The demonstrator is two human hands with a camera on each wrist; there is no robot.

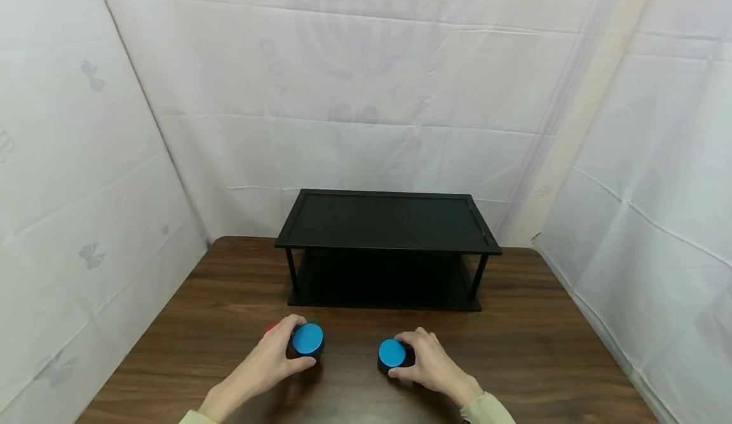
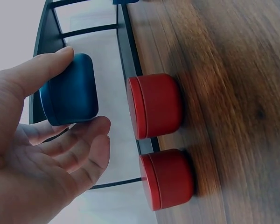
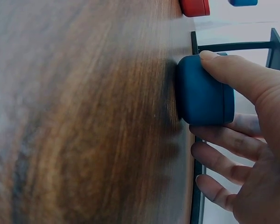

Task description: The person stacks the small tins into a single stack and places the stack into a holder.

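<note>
My left hand [image 1: 269, 363] grips a small round blue tin [image 1: 307, 338] between thumb and fingers. In the left wrist view that blue tin [image 2: 70, 91] is held up off the wooden table, its lid seam turned toward the palm. Two red tins [image 2: 156, 106] stand on the table beside it; in the head view the left hand hides most of them, with a sliver of red [image 1: 270, 327] showing. To the right, my right hand [image 1: 431, 367] pinches a second blue tin [image 1: 391, 352], thumb on the near side. The right wrist view has this blue tin [image 3: 203, 91] right at the tabletop.
Beyond the hands stands a black two-level rack [image 1: 389, 220] with a flat top and a lower shelf [image 1: 383, 306]. The brown wooden table [image 1: 532, 341] carries everything. White sheeting [image 1: 366, 93] hangs behind and along both sides.
</note>
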